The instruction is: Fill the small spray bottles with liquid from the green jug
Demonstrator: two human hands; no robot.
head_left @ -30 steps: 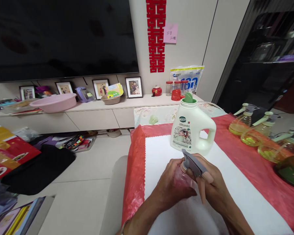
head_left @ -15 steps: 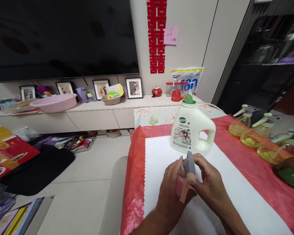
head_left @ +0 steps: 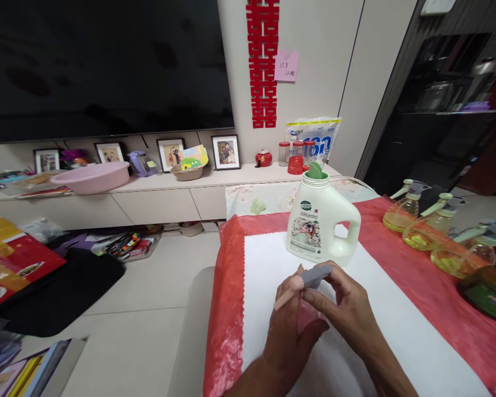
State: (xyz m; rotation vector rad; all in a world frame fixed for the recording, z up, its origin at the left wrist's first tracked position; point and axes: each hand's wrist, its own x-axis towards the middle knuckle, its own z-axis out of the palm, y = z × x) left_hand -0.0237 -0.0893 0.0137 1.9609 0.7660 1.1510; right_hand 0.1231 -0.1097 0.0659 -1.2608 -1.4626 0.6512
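Pink, see-through plastic shows between the hands: I have the spray bottle (head_left: 308, 317) just on the near side of the jug (head_left: 324, 223). The left hand's (head_left: 287, 333) fingers wrap its body; the right hand's (head_left: 350, 309) fingers grip the grey spray head (head_left: 317, 274). Turned askew, that head could cross-thread and leak; too hard a squeeze might buckle the bottle. I'd worry, too, that a forward bump could tip the jug, whose green spout (head_left: 315, 171) shows no cap.
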